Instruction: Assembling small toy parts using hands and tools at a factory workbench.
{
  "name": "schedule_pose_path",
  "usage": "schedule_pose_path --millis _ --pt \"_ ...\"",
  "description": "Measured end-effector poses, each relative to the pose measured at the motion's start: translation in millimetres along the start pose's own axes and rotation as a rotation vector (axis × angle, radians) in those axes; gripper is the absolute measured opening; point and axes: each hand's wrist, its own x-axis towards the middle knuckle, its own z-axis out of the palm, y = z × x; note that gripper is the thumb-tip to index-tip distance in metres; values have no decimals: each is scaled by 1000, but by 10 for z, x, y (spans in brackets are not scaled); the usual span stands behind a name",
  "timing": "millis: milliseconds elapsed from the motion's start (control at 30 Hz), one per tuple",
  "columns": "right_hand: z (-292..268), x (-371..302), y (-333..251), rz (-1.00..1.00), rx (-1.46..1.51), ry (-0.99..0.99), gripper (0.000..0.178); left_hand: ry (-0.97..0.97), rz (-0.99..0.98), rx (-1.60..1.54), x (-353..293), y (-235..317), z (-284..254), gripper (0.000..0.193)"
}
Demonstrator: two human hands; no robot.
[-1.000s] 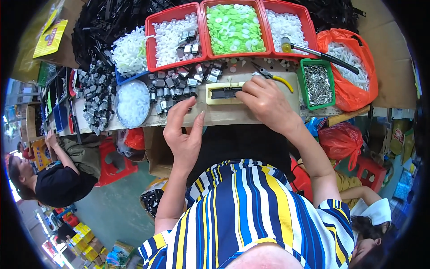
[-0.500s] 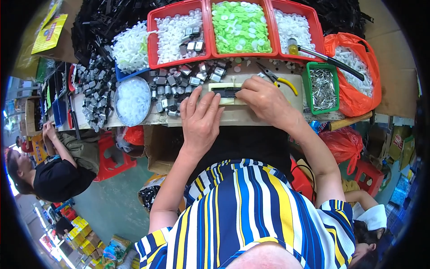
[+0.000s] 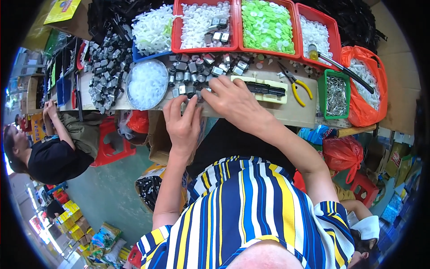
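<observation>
My left hand point(image 3: 182, 127) is at the table's front edge beside a pile of small grey motors point(image 3: 192, 67). Its fingers are bent together around what looks like a small motor, partly hidden by the fingertips. Just right of it, my right hand point(image 3: 237, 105) has its fingers curled and pressed together, their tips close to the left fingertips. What they hold, if anything, is hidden. Right of that hand lies a cream block fixture point(image 3: 280, 98), and a long black plastic housing point(image 3: 266, 88) sits in its slot. Neither hand touches the housing.
Red trays point(image 3: 237, 45) with white and green plastic parts stand behind. A round dish point(image 3: 147, 85) of clear pieces is left. Yellow-handled pliers point(image 3: 300, 93), a green basket point(image 3: 337, 96) of metal pins and an orange bag point(image 3: 380, 85) lie right. Another person point(image 3: 56, 152) sits far left.
Both hands have left the fixture and come together at the motors on its left. The black housing stays in the fixture, now uncovered. The view has shifted, moving the table contents rightward.
</observation>
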Motion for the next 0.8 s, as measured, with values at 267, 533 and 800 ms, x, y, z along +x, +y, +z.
schedule_pose_path --millis 267,533,800 --pt "46 101 74 -45 -45 -58 5 -11 81 93 34 -115 47 32" --pt "-119 -53 61 7 55 31 22 -32 88 91 59 -96 26 33" --pt "-434 -305 441 273 103 57 22 -2 96 19 160 144 -7 40"
